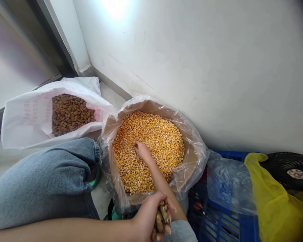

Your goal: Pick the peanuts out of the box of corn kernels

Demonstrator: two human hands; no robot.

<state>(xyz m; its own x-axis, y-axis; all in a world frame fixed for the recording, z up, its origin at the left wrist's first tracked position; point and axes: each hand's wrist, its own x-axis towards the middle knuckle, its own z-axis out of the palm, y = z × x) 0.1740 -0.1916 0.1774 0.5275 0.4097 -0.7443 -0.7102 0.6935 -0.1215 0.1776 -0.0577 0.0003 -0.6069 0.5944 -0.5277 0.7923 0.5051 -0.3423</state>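
Loose yellow corn kernels (151,151) fill a sack (192,161) lined with clear plastic. Over the kernels, my right hand (142,150) reaches in with its fingers curled together; what they hold, if anything, is too small to make out. My left hand (154,215) is near the bottom of the view, crossing in front of my right forearm, its fingers wrapped round several unshelled peanuts (159,222). To the left, a white woven sack (30,117) lies open with many unshelled peanuts (70,114) inside.
A blue plastic crate (224,218) stands at the lower right, with clear plastic, a yellow mesh bag (275,201) and a black round grille (285,168) on or beside it. A pale wall (204,67) rises behind the sacks. My jeans-covered leg (45,181) is at the left.
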